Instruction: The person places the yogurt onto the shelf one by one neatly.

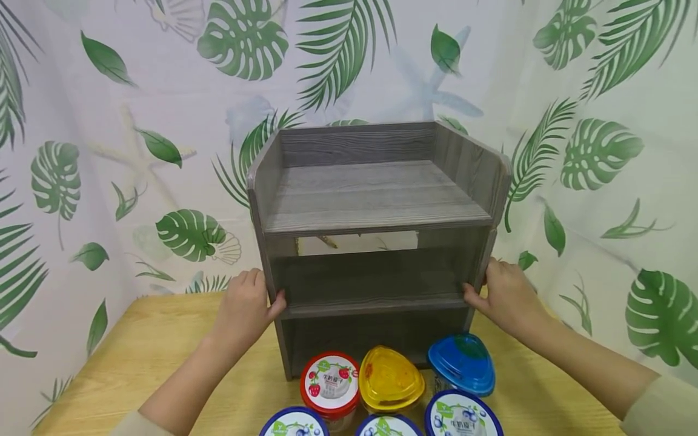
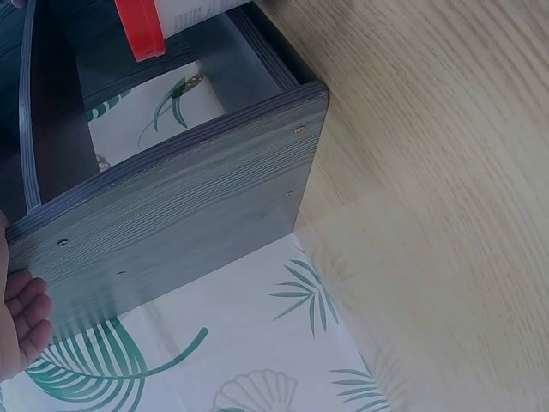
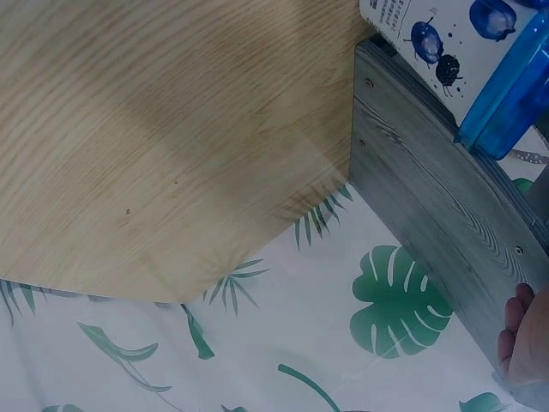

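Two-handed hold on a gray wooden shelf (image 1: 376,194), standing upright toward the back of the table (image 1: 163,339). Gripping the left side panel (image 1: 267,175) with the left hand (image 1: 245,303), thumb on the front edge, fingers curled against the outer face. Gripping the right side panel (image 1: 471,163) likewise with the right hand (image 1: 504,293), at about the same height. Nothing else in either hand.

Step in hand, judging by the grip: steadying or positioning the shelf. Next move probably calls for even pressure from both sides, level handling, and care around the red-lidded container (image 1: 329,384), yellow-lidded container (image 1: 391,378) and blue-lidded container (image 1: 463,363) just in front. Probably resting on its base, but hard to confirm with the lower front partly hidden.

On the surface: pale wood grain, plus three dark-blue-lidded containers (image 1: 463,418) nearer the camera, cut off at the frame's bottom edge. Around it: a white wall covering (image 1: 125,242) at back and both sides, printed with green leaves, shells and starfish, visible too through the shelf's rear gap. Light sleeves (image 1: 665,406) on both forearms.
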The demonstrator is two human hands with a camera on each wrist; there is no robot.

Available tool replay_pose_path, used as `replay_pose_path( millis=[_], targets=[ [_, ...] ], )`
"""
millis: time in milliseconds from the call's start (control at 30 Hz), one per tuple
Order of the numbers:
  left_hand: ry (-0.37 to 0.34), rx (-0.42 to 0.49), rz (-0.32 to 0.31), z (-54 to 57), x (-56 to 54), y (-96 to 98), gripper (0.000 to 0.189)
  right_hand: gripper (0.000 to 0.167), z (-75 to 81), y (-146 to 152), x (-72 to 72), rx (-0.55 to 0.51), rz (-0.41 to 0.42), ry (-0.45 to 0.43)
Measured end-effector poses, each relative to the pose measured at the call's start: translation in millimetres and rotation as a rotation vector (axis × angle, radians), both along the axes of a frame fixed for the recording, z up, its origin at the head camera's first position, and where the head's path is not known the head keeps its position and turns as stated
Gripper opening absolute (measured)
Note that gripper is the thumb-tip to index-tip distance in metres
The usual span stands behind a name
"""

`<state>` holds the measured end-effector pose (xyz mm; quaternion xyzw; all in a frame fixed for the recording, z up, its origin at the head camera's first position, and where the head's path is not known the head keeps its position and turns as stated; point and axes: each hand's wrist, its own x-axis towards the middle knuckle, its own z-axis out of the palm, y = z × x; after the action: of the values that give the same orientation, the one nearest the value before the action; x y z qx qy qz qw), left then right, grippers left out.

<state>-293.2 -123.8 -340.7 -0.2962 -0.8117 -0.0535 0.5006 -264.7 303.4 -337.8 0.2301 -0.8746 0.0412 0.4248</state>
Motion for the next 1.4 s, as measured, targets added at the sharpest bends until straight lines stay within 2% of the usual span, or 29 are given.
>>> replay_pose_path(
  millis=[233,533,600,767,833,900,1067,1133,1200,1333,1400],
  targets=[
    [0.018,0.01,0.001,1.2,-0.4,0.7,0.03,0.037,7.2,1,-0.5,0.005,-0.002,0.017],
    [0.012,-0.002,0.003,0.6,2.2,-2.7,0.031,0.031,5.0,-6,5.8,-0.038,0.003,-0.003],
    [0.01,-0.004,0.006,0.4,2.4,-3.6,0.031,0.035,5.5,-6,5.7,-0.037,0.018,0.01],
    [0.0,-0.008,0.006,-1.3,1.6,-4.4,0.031,0.068,5.7,-5,6.0,-0.033,0.037,0.035],
    [-0.001,-0.012,0.003,-2.1,1.1,-4.0,0.03,0.071,5.3,-4,7.6,-0.032,0.029,0.033],
    [0.001,-0.017,0.002,-2.6,0.5,-3.5,0.03,0.069,5.0,-4,9.8,-0.035,0.028,0.017],
    [0.003,-0.017,0.001,-3.0,-0.9,-1.6,0.03,0.044,5.8,-3,18.9,-0.034,0.011,-0.011],
    [0.002,-0.016,0.001,-3.5,-1.2,-0.7,0.03,0.042,5.3,-3,23.2,-0.035,-0.001,-0.008],
    [0.004,-0.018,0.005,-4.5,-1.3,0.2,0.03,0.047,3.9,-4,27.0,-0.041,-0.002,0.008],
    [0.024,-0.023,0.017,-5.9,-1.5,0.8,0.032,0.072,0.3,-8,35.3,-0.054,0.001,0.064],
    [0.039,-0.02,0.018,-5.8,-2.1,0.1,0.033,0.075,-0.1,-11,39.8,-0.05,-0.001,0.093]
  ],
)
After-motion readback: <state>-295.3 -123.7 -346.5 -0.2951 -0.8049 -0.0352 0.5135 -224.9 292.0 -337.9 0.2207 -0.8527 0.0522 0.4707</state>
